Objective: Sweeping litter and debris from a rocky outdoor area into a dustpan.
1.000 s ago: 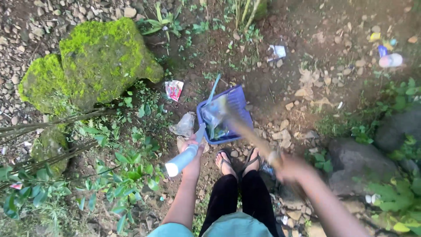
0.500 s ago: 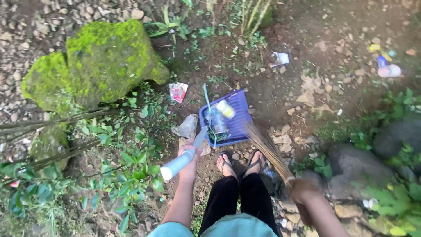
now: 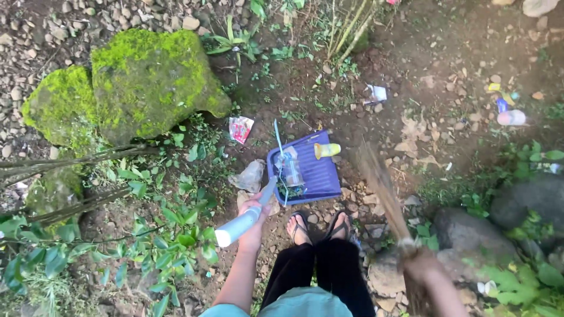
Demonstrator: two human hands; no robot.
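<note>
My left hand [image 3: 254, 211] grips the pale handle [image 3: 238, 226] of a blue dustpan [image 3: 311, 170] that rests on the dirt just ahead of my sandalled feet [image 3: 320, 226]. In the pan lie a clear plastic cup with a straw [image 3: 288, 165] and a small yellow cup [image 3: 326, 150]. My right hand [image 3: 420, 264], blurred, holds a stick broom [image 3: 382, 185] whose bristles fan out on the ground to the right of the pan.
A large mossy rock [image 3: 135, 82] stands at the upper left. Litter lies about: a red wrapper [image 3: 240, 128], a crumpled plastic bag [image 3: 248, 176], a white scrap [image 3: 376, 94], a bottle [image 3: 510, 117]. Grey stones [image 3: 470, 229] and leafy plants [image 3: 164, 235] flank my feet.
The broom swung from over the dustpan out to its right. The yellow cup now lies at the pan's far right edge. The view shifted a little.
</note>
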